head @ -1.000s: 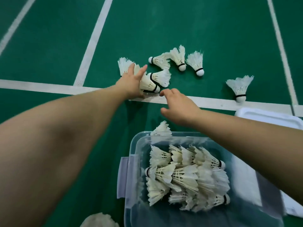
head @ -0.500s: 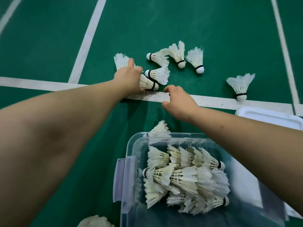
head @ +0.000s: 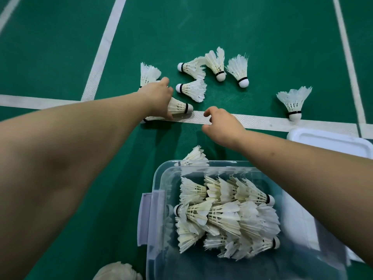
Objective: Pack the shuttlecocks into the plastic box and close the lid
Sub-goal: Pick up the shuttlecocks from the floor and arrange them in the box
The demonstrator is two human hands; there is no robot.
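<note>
Left grip [head: 159, 98] clamped on a shuttlecock [head: 179, 107] at the court line; right grip [head: 221, 126] apart, empty. I should lift by the feathers' base, then drop it into the plastic box [head: 159, 199] nearest me.

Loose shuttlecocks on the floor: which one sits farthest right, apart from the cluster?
The lone shuttlecock standing cork-down on the white line, just beyond the lid. The others bunch together near the left hand.

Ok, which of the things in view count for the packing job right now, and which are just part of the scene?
For the job:
- plastic box, open and partly filled
- lid, lying on the floor to the right
- loose shuttlecocks on the floor
- shuttlecock under the left hand
- right hand, holding nothing

Just there:
- white court lines
- green floor
</note>
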